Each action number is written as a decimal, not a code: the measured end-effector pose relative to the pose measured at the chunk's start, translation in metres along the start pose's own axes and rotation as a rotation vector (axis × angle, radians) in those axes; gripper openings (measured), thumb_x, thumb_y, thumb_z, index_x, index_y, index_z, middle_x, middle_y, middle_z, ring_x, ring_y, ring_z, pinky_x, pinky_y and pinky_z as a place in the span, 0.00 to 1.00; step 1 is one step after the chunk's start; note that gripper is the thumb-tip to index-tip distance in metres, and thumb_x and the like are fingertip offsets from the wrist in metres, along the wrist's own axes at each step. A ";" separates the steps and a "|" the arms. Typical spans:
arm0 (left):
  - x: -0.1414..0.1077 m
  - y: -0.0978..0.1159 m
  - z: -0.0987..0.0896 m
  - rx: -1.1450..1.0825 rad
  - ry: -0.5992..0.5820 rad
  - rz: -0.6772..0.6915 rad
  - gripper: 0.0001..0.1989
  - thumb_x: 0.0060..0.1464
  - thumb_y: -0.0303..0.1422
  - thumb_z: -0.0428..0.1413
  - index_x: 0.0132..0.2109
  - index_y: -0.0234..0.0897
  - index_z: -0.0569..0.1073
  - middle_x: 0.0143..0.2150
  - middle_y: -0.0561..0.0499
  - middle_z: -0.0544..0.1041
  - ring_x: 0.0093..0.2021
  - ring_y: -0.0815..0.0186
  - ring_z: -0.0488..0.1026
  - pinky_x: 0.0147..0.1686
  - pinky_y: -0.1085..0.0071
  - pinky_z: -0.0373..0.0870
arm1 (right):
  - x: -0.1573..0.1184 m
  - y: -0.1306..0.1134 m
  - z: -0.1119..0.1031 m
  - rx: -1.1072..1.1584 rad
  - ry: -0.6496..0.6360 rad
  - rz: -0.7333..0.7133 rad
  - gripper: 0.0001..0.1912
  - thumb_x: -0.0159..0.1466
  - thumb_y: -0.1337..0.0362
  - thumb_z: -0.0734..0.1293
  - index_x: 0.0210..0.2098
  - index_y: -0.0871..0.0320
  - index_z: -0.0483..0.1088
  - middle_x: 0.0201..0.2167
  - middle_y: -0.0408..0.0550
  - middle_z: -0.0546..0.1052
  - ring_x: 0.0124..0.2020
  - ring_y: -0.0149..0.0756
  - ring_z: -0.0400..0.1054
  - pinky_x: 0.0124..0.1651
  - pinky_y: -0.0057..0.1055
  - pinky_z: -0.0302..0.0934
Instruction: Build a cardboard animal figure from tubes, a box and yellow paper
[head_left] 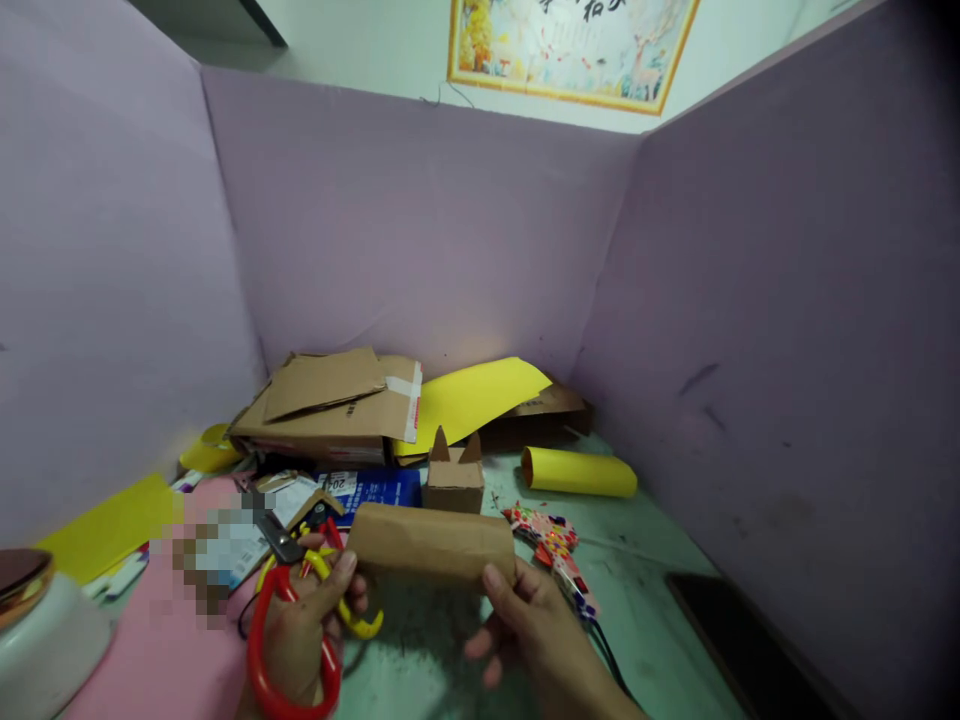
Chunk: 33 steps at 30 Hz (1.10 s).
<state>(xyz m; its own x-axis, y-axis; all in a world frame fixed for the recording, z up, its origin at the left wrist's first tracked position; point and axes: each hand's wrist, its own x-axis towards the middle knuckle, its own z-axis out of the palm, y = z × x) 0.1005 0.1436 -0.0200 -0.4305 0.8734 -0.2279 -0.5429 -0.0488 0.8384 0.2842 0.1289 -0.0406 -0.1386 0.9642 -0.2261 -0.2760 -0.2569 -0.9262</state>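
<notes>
A rolled or folded piece of brown cardboard (431, 545) is held level in front of me. My left hand (306, 618) is closed, with thumb and fingers pinching its left end. A pair of red-handled scissors (259, 635) overlaps this hand, blades pointing up and left; how the hand carries them is partly hidden. My right hand (534, 618) pinches the right lower corner between thumb and forefinger, its other fingers loosely curled. Yellow curved handles (364, 628) show by my left fingers. Just behind the piece stands a small cardboard box with two pointed ears (454, 482).
Flattened cardboard boxes (330, 405) and a yellow sheet (480, 395) lie at the back. A yellow paper roll (581, 473) and a flower-patterned glue gun (551, 540) are to the right. A white jar (56, 640) stands front left; a dark flat object (739, 640) lies right. Purple panels enclose the table.
</notes>
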 end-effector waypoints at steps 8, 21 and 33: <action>-0.005 -0.009 -0.008 0.095 -0.139 0.095 0.31 0.26 0.35 0.70 0.40 0.41 0.64 0.24 0.58 0.75 0.21 0.66 0.73 0.20 0.74 0.71 | -0.001 -0.006 0.000 0.198 -0.003 -0.048 0.25 0.48 0.51 0.75 0.35 0.65 0.70 0.27 0.48 0.76 0.25 0.34 0.74 0.29 0.29 0.67; -0.010 -0.015 -0.008 0.194 -0.134 0.166 0.25 0.35 0.34 0.66 0.39 0.41 0.61 0.24 0.60 0.73 0.18 0.70 0.71 0.18 0.75 0.70 | -0.002 -0.002 0.002 0.102 0.162 -0.046 0.28 0.43 0.47 0.75 0.29 0.65 0.70 0.20 0.46 0.75 0.20 0.35 0.73 0.23 0.29 0.66; 0.002 0.001 -0.007 0.145 -0.188 0.143 0.30 0.30 0.34 0.68 0.40 0.41 0.60 0.21 0.62 0.71 0.16 0.69 0.68 0.14 0.75 0.66 | -0.003 -0.009 0.003 0.126 0.108 -0.052 0.23 0.45 0.50 0.75 0.29 0.63 0.71 0.22 0.44 0.75 0.21 0.31 0.72 0.25 0.26 0.67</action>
<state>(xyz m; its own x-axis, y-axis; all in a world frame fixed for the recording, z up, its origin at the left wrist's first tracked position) 0.0941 0.1415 -0.0233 -0.3466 0.9378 -0.0177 -0.3719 -0.1201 0.9205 0.2842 0.1285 -0.0306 -0.0196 0.9760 -0.2169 -0.3978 -0.2066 -0.8939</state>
